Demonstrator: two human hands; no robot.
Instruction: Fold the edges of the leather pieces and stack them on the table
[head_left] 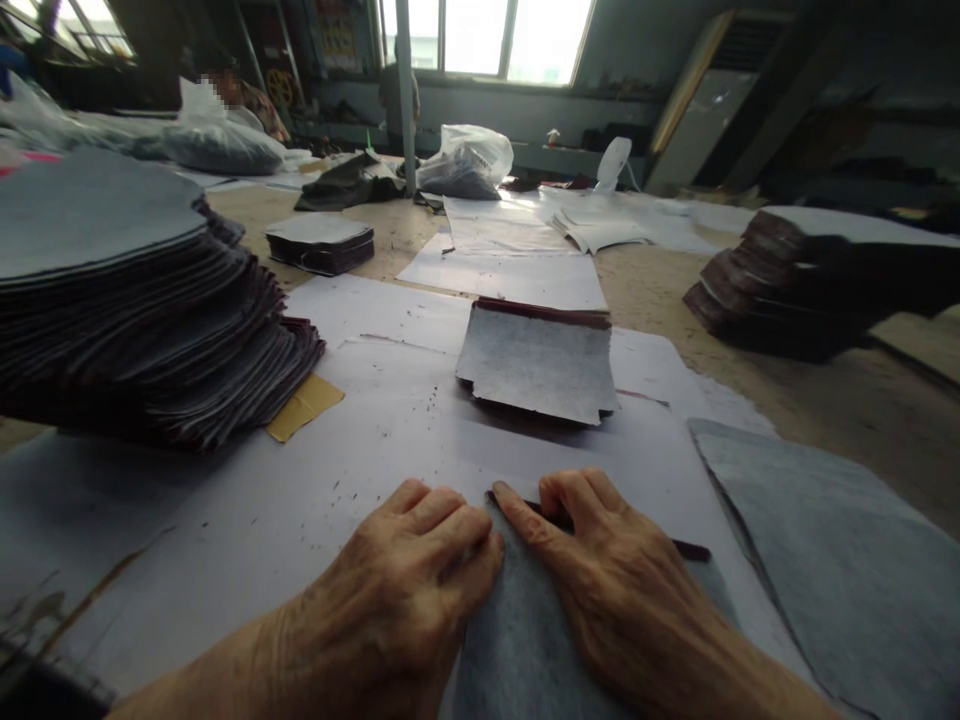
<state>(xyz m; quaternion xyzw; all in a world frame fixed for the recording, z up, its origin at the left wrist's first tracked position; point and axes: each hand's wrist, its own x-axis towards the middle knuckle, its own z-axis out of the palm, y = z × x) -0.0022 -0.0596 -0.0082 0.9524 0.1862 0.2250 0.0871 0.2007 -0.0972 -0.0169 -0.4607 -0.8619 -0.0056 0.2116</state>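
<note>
A grey-backed sheet [525,640] lies in front of me, with a dark maroon strip [691,551], apparently its turned-over edge, along the far side. My right hand [607,560] presses on this strip, its index finger stretched along the left end and the other fingers curled. At the sheet's far left corner sits my left hand [420,570], fingers bent and closed together; its fingertips are partly hidden. Beyond the hands rests a small pile of grey-backed pieces [538,360] with maroon folded far edges. More grey sheets [840,540] lie to the right.
White paper [375,400] covers the worktable [645,290]. A tall stack of grey-backed pieces [135,330] leans at left, beside a yellow scrap [306,405]. A smaller stack [321,243] stands behind it, another stack [810,285] at right. Plastic bags [465,160] and a pole [406,100] are farther back.
</note>
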